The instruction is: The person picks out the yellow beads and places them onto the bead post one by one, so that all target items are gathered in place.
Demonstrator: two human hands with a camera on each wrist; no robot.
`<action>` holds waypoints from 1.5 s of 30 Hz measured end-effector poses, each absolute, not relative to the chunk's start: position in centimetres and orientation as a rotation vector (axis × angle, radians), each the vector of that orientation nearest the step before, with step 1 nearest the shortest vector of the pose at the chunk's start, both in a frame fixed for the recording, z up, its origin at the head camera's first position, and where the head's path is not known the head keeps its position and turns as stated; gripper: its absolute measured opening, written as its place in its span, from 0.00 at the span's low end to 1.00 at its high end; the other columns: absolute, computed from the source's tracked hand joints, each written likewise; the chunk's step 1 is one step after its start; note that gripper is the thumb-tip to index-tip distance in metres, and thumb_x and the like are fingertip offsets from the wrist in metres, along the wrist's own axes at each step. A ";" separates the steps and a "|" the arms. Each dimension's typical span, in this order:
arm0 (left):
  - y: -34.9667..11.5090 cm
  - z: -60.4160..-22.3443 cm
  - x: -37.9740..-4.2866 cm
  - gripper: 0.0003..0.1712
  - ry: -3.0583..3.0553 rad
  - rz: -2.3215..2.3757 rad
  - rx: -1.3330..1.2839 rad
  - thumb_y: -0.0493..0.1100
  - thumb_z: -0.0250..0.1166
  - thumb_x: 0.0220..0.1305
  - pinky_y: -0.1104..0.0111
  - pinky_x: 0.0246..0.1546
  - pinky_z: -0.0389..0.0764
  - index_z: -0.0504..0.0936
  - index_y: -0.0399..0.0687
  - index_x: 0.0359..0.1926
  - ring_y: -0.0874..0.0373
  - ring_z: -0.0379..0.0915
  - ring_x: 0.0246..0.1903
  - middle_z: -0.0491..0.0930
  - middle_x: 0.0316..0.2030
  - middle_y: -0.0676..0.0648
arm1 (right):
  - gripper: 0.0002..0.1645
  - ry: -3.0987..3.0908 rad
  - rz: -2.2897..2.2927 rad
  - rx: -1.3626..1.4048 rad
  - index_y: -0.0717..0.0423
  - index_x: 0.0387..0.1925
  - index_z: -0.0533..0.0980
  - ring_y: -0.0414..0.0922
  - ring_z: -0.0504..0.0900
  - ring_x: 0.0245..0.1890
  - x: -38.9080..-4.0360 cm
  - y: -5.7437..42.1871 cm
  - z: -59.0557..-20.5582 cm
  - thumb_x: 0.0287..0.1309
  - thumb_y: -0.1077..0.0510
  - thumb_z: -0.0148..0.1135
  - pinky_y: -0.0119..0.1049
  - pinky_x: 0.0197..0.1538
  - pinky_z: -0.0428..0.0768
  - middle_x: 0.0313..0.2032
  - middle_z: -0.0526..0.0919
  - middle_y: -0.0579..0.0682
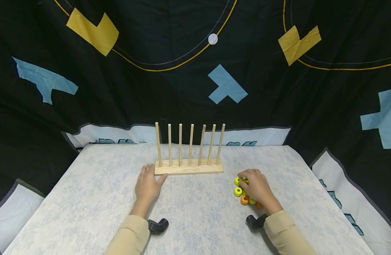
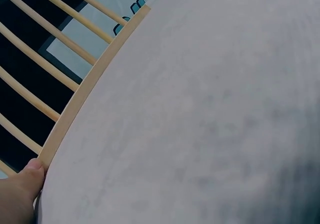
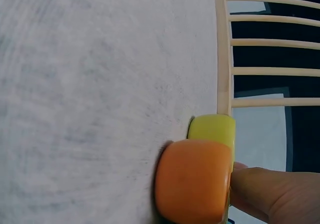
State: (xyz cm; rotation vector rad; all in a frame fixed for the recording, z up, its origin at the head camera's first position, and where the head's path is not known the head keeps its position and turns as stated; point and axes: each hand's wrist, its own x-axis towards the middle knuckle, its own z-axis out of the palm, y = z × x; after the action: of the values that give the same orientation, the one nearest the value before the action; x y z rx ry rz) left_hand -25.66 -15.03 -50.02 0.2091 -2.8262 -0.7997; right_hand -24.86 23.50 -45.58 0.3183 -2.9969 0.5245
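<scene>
A wooden rack (image 1: 189,170) with several upright dowels stands toward the back of the table. My left hand (image 1: 147,187) rests at its left end, thumb along the front edge of the base and the other fingers straight beside the corner. In the left wrist view the thumb (image 2: 27,184) touches the base. To the right, my right hand (image 1: 256,186) is low over a cluster of yellow and orange beads, its fingers curled round a yellow bead (image 1: 245,180). An orange bead (image 3: 192,181) fills the front of the right wrist view; the hand partly hides the others.
A light mottled cloth covers the table (image 1: 195,212). Behind it hangs a black curtain (image 1: 170,92) with blue and yellow patches. Loose yellow beads (image 1: 238,192) and an orange bead (image 1: 244,200) lie left of the right hand. Black wrist cameras (image 1: 158,226) are on both wrists.
</scene>
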 end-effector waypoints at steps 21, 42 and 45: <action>-14.9 -50.4 -25.5 0.46 -2.784 -0.765 0.196 0.62 0.61 0.68 0.43 0.72 0.59 0.62 0.31 0.71 0.35 0.53 0.74 0.61 0.72 0.31 | 0.22 -2.990 0.597 0.337 0.54 0.57 0.80 0.59 0.70 0.65 -25.0 22.9 -45.5 0.63 0.54 0.67 0.63 0.66 0.67 0.56 0.82 0.56; -14.7 -50.4 -25.2 0.44 -2.771 -0.750 0.187 0.60 0.60 0.69 0.46 0.74 0.58 0.64 0.30 0.70 0.37 0.54 0.73 0.62 0.71 0.31 | 0.24 -2.847 0.941 0.526 0.55 0.57 0.80 0.50 0.82 0.52 -24.0 17.4 -43.2 0.60 0.54 0.70 0.48 0.54 0.83 0.52 0.84 0.50; -14.7 -50.3 -25.2 0.44 -2.770 -0.746 0.184 0.60 0.60 0.69 0.46 0.74 0.58 0.64 0.30 0.70 0.37 0.55 0.73 0.63 0.71 0.31 | 0.22 -2.809 0.989 0.544 0.53 0.56 0.81 0.47 0.82 0.50 -24.0 16.3 -42.8 0.60 0.53 0.70 0.47 0.54 0.83 0.51 0.84 0.47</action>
State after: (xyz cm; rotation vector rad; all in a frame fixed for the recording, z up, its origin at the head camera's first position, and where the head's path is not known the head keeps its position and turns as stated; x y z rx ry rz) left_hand -25.19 -14.68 -50.35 0.1842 -2.7695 -0.7460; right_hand -24.01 16.31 -42.76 0.5437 -2.8089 0.9893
